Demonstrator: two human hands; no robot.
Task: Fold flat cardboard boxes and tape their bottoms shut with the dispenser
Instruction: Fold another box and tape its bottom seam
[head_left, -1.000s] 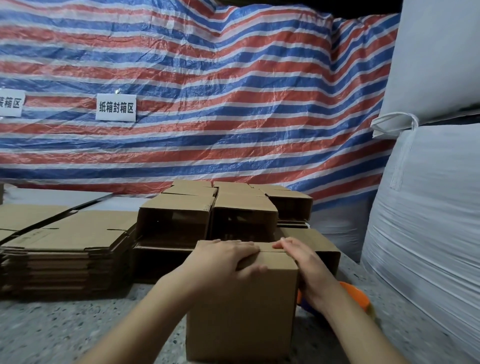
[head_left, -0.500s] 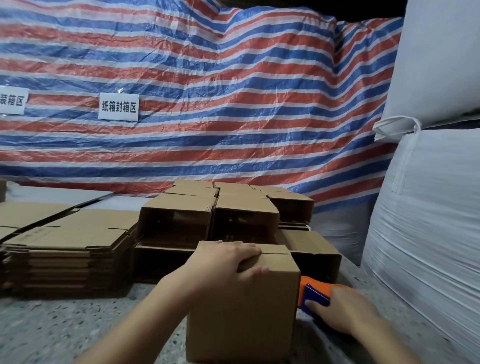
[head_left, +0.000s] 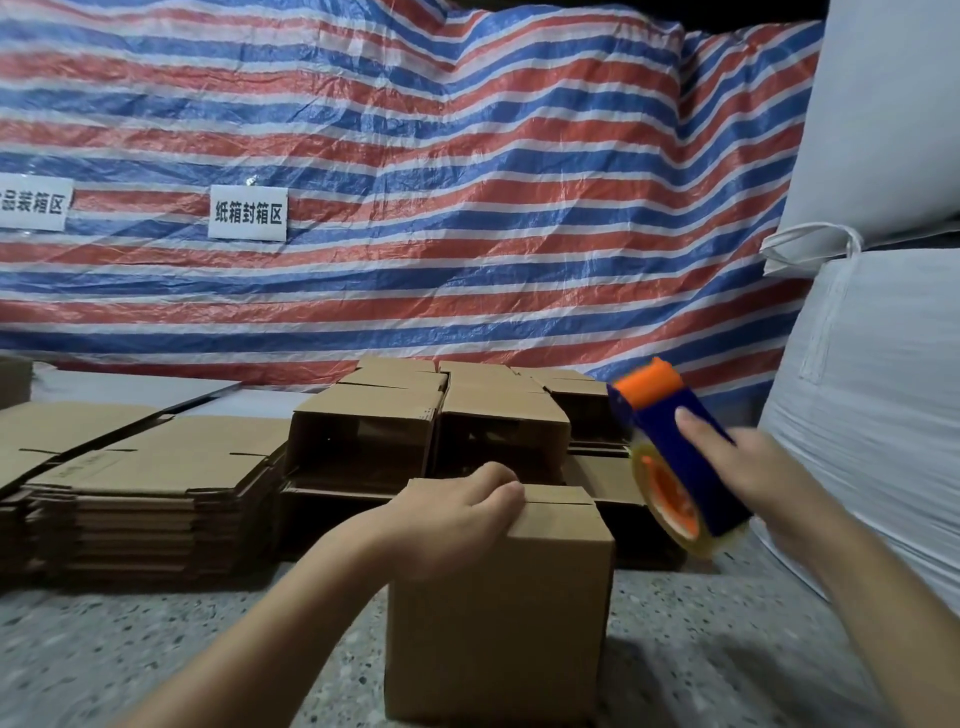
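I see the box standing upright on the speckled floor, flaps folded shut on top. My left hand presses on the flaps, fingers curled over the near edge. My right hand grips the dispenser, raised just right of the box, apart from it.
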